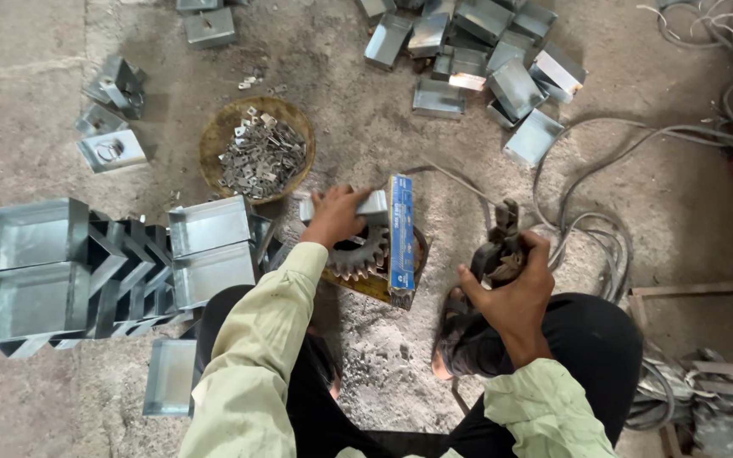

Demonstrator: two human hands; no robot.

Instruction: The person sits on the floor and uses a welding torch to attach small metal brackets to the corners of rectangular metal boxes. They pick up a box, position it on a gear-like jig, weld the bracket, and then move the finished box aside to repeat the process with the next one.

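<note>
Left hand is pressing a small metal box onto the gear, its blue-edged side running front to back; right hand is gripping a dark hand tool tight, pointing up.

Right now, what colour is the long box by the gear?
Blue: the box, standing on edge beside the gear, head view.

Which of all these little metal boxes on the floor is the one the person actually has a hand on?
The small grey box under the left hand, resting on the gear. The others lie untouched in heaps.
</note>
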